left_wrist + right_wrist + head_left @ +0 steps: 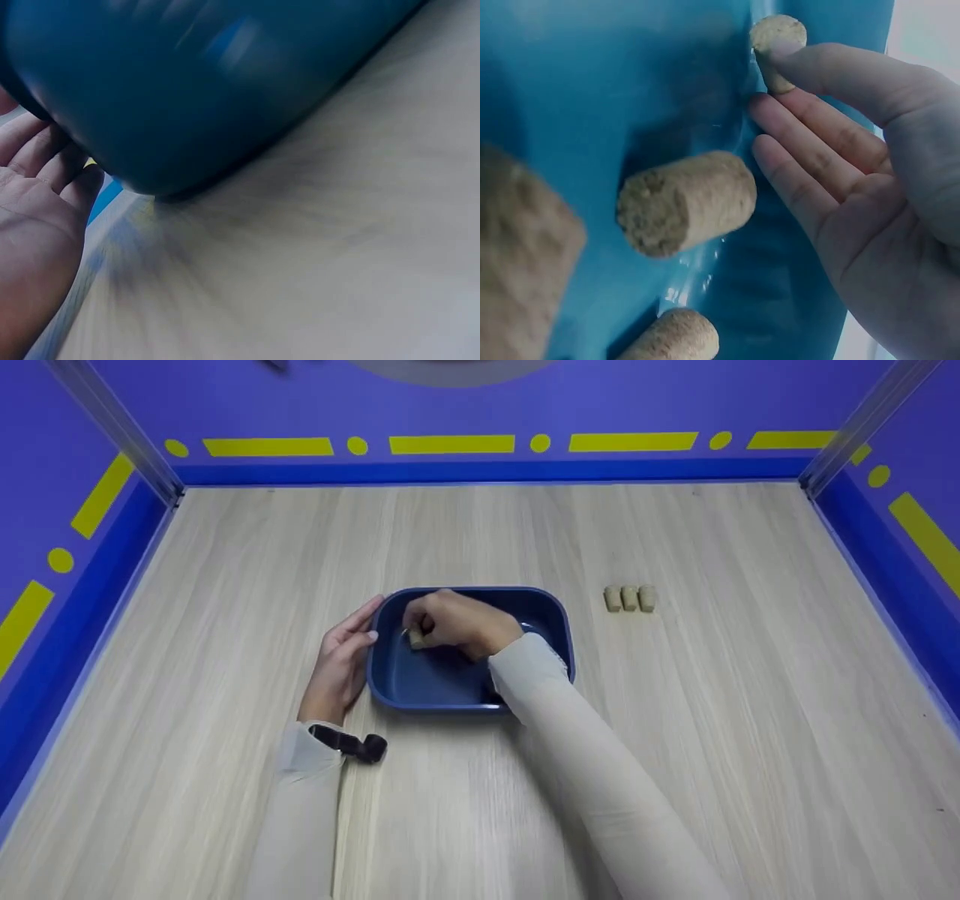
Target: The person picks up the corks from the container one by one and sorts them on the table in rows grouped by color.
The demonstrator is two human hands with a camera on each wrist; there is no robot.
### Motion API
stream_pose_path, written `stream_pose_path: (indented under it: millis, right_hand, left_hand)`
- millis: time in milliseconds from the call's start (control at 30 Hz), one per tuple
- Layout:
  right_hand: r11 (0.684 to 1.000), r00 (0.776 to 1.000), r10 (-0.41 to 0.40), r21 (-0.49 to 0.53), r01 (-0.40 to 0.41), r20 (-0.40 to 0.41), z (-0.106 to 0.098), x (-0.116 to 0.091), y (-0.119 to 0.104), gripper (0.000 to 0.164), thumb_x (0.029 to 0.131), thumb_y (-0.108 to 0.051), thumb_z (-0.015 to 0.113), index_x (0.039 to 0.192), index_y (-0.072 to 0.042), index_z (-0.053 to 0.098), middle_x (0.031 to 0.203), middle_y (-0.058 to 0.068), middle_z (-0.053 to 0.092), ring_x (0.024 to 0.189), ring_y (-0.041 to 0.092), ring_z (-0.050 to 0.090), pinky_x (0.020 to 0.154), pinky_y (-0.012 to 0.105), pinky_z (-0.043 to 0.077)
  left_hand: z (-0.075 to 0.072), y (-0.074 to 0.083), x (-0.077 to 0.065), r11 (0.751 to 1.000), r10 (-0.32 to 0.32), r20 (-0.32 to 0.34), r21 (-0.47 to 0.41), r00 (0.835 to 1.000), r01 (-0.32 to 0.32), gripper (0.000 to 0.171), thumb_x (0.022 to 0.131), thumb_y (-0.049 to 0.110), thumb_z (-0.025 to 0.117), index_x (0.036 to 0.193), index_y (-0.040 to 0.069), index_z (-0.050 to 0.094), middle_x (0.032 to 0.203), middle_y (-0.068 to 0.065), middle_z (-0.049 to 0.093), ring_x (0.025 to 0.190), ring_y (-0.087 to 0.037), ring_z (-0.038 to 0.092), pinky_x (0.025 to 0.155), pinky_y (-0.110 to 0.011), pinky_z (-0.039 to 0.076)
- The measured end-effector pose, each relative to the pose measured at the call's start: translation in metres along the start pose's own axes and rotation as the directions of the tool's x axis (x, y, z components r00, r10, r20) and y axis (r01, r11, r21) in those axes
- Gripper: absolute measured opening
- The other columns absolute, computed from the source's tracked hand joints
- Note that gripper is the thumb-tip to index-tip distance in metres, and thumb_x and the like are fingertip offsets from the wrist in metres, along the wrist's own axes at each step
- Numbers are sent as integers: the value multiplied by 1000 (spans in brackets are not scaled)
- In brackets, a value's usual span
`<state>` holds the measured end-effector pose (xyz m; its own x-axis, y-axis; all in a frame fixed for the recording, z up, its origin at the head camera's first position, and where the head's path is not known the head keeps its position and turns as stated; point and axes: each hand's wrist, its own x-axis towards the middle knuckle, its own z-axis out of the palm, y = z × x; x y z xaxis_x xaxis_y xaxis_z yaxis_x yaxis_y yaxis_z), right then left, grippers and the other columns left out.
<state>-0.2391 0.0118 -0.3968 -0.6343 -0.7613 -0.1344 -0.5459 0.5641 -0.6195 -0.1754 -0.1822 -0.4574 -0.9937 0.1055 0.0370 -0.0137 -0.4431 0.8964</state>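
A dark blue rectangular bin [427, 707] with rounded corners stands on the table. Inside it, near the left wall, my right hand [461, 622] pinches a cork [416, 640] between thumb and fingertips; the right wrist view shows this cork [767, 34] against the bin's wall. Three more corks lie in the bin in that view: one cork [697, 201] in the middle, another cork [679, 339] at the lower edge and a blurred cork [514, 262] at the left. My left hand [339, 666] rests against the bin's left outside, its thumb at the rim and its fingers along the wall.
On the table right of the bin, three corks [630, 598] stand close together in a row. Blue panels with yellow marks [451, 445] border the light wood table [750, 697] at the back and sides. A black strap [337, 739] circles the left wrist.
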Motion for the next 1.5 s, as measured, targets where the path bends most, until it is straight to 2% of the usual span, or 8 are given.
stream_pose_path:
  millis: [233,433,700,933,1067,1300,1500]
  right_hand:
    - [998,999,45,-34,-44,26,-8,-4,-1,30,87,-10,68,117,-7,68,114,6,68,101,17,61,92,30,51]
    - [999,999,37,1,-37,27,-18,-10,-1,32,85,-13,71,117,-7,69,114,5,69,105,17,63,94,30,51]
    - [999,1000,27,-31,-26,13,-38,-28,2,38,86,-14,70,123,-7,66,121,6,67,112,18,62,99,31,49]
    - [1000,999,1,-11,-1,-43,-57,-48,11,36,82,-10,73,117,-5,69,110,8,70,97,19,63,90,33,53]
    - [1000,998,-23,-19,22,-62,-67,-58,18,36,82,-9,72,117,-4,69,112,10,70,103,21,64,94,35,51]
    - [1000,998,21,2,-21,-61,-80,-73,24,38,84,-5,68,122,-1,65,122,13,66,115,27,62,102,39,47]
    - [999,994,38,6,-38,-100,-87,-87,32,35,85,-7,67,120,-2,66,123,13,65,116,28,60,103,42,46]
  left_hand:
    - [0,-1,1,1000,-11,-8,-13,1000,11,58,86,-12,39,144,-12,30,151,-22,35,131,-11,46,104,-22,42]
    - [1,0,1,1000,4,-8,-17,1000,-4,57,86,-12,39,142,-13,32,151,-23,34,134,-13,42,105,-21,41]
    - [0,-1,1,999,21,-7,-37,1000,-21,55,86,-13,39,141,-14,34,143,-14,50,124,-7,51,102,-20,43]
    - [0,-1,2,1000,25,-9,9,1000,-25,56,85,-12,40,141,-13,37,146,-15,47,129,-9,47,103,-19,42]
    - [0,0,0,1000,23,-14,1,1000,-23,55,85,-12,40,140,-11,39,146,-15,46,133,-12,44,104,-19,40]
    - [-1,-1,-1,1000,18,-18,-6,1000,-18,57,85,-12,39,141,-14,33,147,-14,46,129,-8,47,104,-20,41]
    - [0,-1,0,1000,19,-18,-10,1000,-20,57,85,-12,39,142,-15,32,145,-13,47,128,-6,48,104,-20,41]
